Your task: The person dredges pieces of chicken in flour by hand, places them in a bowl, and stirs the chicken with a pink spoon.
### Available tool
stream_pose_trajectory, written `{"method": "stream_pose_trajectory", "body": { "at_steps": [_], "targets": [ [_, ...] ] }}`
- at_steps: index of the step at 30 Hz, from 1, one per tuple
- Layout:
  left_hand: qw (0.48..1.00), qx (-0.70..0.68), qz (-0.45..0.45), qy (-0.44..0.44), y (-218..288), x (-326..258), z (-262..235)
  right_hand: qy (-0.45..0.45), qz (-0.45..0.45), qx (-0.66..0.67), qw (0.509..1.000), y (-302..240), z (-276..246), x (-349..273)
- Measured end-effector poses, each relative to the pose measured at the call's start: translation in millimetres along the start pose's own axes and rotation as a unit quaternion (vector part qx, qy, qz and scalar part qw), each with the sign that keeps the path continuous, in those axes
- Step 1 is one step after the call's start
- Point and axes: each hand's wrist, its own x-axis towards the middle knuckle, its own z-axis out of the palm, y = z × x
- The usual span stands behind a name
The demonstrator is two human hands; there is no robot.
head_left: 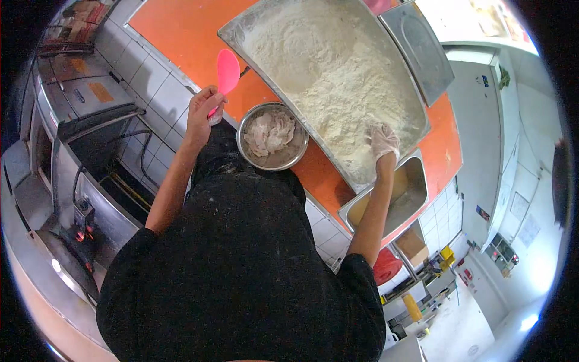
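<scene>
My left hand (207, 111) is closed round the handle of a bright pink paddle-shaped spoon (228, 71), its bowl pointing up. My right hand (385, 141), in a thin clear glove, reaches into the white flour (338, 90) near the right end of a large metal tray (325, 155). Its fingertips are sunk in the flour, so their grip is hidden. Between my hands, a round steel bowl (243, 148) stands against the tray's near side, holding pale, wet-looking pieces that resemble raw meat (269, 133).
Under the tray lies an orange tabletop (175, 27). A rectangular steel pan (416, 202) sits by the tray's right end, below my right forearm. A flat metal lid or pan (419, 51) rests along the far side. Metal kitchen equipment (96, 169) with an open well stands at left.
</scene>
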Motion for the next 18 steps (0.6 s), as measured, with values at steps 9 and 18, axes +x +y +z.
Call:
{"method": "stream_pose_trajectory", "body": {
  "at_steps": [9, 18],
  "targets": [
    [1.000, -0.002, -0.001, 0.002, -3.6, -0.4, -3.6, -0.004, -0.004, 0.034, 0.999, -34.2, 1.2, -39.6],
    [1.000, 0.011, 0.011, -0.006, -7.4, -3.7, -10.6, -0.152, -0.044, -0.072, 0.985, -96.7, 49.0, -85.3]
  ]
}}
